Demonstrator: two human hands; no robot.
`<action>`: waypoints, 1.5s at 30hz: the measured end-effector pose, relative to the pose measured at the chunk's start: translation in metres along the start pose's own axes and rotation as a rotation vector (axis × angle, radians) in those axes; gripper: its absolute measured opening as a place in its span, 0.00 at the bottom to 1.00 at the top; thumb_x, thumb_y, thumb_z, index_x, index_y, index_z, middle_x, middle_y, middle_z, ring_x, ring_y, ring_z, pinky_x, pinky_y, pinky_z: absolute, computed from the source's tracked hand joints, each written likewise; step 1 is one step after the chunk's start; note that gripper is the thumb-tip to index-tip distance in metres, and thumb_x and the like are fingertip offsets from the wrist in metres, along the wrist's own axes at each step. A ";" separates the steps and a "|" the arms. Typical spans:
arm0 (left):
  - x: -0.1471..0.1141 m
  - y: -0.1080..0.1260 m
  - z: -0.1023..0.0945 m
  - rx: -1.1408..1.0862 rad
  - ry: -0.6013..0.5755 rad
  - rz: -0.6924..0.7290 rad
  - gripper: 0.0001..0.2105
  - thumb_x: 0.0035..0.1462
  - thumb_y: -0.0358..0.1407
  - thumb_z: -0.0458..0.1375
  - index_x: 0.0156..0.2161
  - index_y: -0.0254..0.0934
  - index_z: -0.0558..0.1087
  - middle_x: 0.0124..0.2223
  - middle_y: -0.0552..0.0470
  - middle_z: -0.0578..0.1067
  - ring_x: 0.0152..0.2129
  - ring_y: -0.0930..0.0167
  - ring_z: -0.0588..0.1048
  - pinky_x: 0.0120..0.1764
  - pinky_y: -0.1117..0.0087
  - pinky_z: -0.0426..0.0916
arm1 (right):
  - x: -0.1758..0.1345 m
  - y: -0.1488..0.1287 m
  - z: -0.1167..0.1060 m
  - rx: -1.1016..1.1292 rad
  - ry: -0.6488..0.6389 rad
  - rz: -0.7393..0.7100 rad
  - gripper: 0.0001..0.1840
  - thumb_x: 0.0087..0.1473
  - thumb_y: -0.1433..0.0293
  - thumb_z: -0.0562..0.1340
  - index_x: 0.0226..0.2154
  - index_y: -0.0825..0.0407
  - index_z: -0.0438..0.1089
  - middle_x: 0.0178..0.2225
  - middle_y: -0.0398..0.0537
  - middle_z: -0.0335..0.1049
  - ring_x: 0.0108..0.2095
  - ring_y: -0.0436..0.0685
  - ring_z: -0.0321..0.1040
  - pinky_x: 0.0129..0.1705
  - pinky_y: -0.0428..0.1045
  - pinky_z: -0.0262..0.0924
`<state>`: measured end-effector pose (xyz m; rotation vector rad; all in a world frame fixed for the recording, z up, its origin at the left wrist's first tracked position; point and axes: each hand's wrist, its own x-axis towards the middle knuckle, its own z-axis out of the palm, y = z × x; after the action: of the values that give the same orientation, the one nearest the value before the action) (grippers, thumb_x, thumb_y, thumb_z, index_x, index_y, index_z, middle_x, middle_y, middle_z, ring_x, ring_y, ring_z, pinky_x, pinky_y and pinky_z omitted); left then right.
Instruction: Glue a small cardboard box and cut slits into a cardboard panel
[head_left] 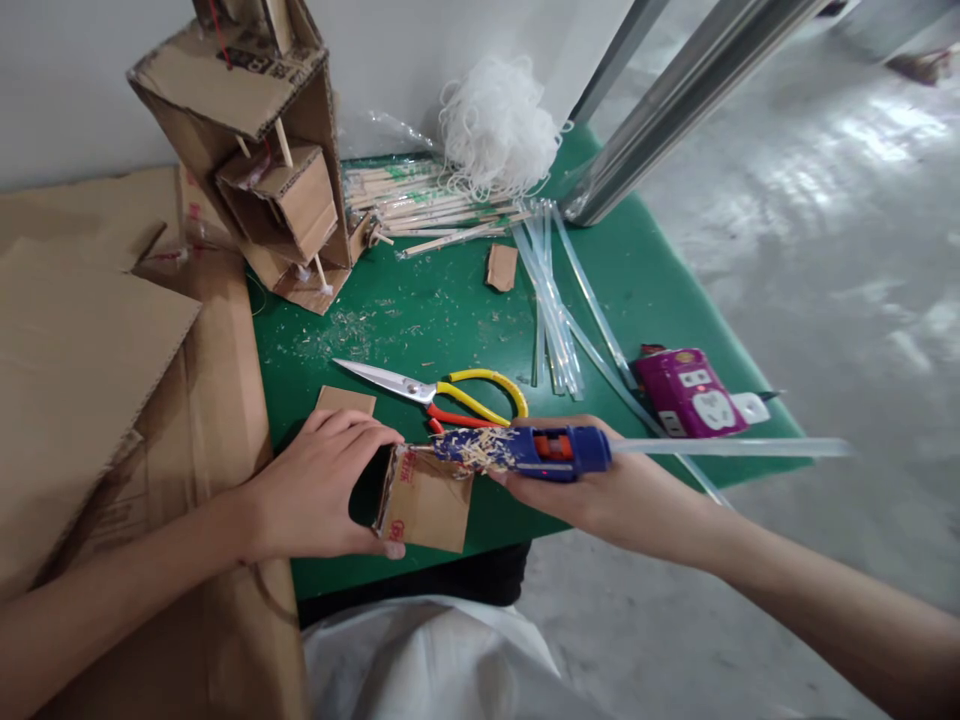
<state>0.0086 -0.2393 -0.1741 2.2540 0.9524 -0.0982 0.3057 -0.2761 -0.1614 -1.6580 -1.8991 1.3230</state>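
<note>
My right hand (600, 500) is wrapped round a blue hot glue gun (525, 450), with a clear glue stick (735, 448) jutting from its back end. Wood shavings cling to the gun's front part. Its nozzle points left and meets the upper edge of a small cardboard piece (435, 500) with red print. My left hand (337, 480) grips that cardboard by its left side, thumb at the bottom edge and fingers at the top. Just beyond the gun lie scissors (431, 390) with yellow and red handles. Behind my left fingers rests another small cardboard square (346, 400).
A cardboard model (247, 150) stands at the back left. Large cardboard sheets (97, 380) cover the left side. Glue sticks (551, 310), wooden sticks (427, 205), white string (502, 125) and a purple power adapter (686, 390) lie on the green table (420, 325). A metal post (675, 110) rises at the right.
</note>
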 end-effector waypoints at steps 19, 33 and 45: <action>0.000 -0.002 0.002 0.001 0.014 -0.003 0.46 0.40 0.62 0.73 0.59 0.38 0.69 0.58 0.40 0.75 0.60 0.46 0.68 0.61 0.44 0.60 | 0.005 -0.005 -0.019 -0.352 -0.114 -0.227 0.11 0.55 0.74 0.59 0.23 0.48 0.60 0.20 0.38 0.56 0.23 0.50 0.51 0.26 0.49 0.44; -0.005 0.016 0.015 -0.312 0.151 -0.090 0.56 0.40 0.65 0.71 0.69 0.46 0.55 0.70 0.36 0.65 0.70 0.45 0.59 0.67 0.37 0.57 | 0.004 0.004 -0.017 -0.410 -0.136 -0.367 0.12 0.56 0.77 0.56 0.23 0.49 0.62 0.21 0.39 0.59 0.24 0.50 0.54 0.28 0.48 0.47; -0.007 0.011 0.018 -0.265 0.210 -0.007 0.45 0.48 0.57 0.71 0.65 0.43 0.58 0.64 0.37 0.71 0.62 0.51 0.72 0.62 0.43 0.68 | 0.004 -0.007 -0.020 -0.293 -0.165 -0.203 0.13 0.51 0.78 0.57 0.20 0.49 0.57 0.19 0.37 0.52 0.21 0.49 0.48 0.24 0.47 0.44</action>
<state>0.0145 -0.2604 -0.1796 2.0420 1.0175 0.2524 0.3147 -0.2631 -0.1462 -1.4669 -2.3846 1.1769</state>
